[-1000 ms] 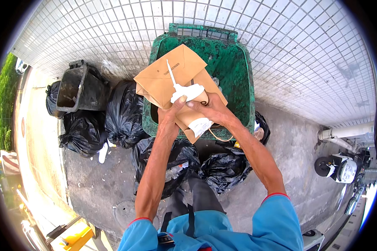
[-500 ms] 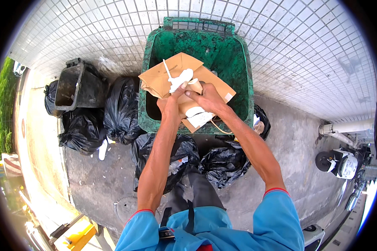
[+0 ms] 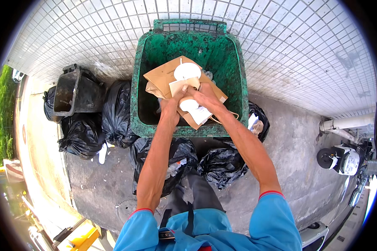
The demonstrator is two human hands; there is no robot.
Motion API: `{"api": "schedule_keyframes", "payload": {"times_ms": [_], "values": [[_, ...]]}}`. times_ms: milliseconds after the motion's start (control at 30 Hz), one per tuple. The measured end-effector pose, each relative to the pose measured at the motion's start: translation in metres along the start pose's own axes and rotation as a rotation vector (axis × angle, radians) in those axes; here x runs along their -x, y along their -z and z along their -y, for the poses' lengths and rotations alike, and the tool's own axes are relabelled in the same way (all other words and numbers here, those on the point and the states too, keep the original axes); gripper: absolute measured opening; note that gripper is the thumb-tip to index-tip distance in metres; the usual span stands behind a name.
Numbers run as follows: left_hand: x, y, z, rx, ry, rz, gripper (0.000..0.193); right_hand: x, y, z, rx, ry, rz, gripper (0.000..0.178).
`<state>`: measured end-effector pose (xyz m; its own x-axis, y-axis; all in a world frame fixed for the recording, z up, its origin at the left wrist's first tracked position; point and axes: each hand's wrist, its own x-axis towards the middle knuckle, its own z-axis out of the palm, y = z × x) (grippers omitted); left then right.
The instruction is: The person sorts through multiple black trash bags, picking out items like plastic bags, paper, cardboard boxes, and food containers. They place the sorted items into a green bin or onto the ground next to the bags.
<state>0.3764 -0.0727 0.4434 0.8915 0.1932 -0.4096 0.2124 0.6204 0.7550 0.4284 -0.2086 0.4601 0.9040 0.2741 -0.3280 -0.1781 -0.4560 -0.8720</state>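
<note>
The right hand (image 3: 203, 96) hides part of the brown paper bag (image 3: 162, 75).

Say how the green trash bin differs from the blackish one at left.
The green trash bin looks larger than the blackish trash bin. A brown paper bag is held over the green trash bin; nothing is held over the blackish trash bin. Both are open and grimy, near the tiled wall.

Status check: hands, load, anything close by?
Left hand and right hand gripping brown paper bag, white round piece on top. Load over open green bin. Black trash bags crowd bin's near side.
</note>
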Motion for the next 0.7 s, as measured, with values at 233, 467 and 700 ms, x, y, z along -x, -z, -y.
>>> {"api": "schedule_keyframes", "payload": {"times_ms": [233,467,700], "values": [[-0.011,0.007,0.003,0.03,0.051,-0.122,0.055,-0.005,0.014,0.002,0.057,-0.035,-0.018,0.057],[-0.004,0.01,-0.026,-0.152,-0.129,-0.058,0.052,-0.03,0.042,-0.033,0.422,-0.048,-0.316,0.067],[-0.01,-0.001,-0.051,-0.266,-0.355,-0.033,0.045,-0.01,0.048,-0.021,-0.077,-0.11,-0.115,0.112]]}}
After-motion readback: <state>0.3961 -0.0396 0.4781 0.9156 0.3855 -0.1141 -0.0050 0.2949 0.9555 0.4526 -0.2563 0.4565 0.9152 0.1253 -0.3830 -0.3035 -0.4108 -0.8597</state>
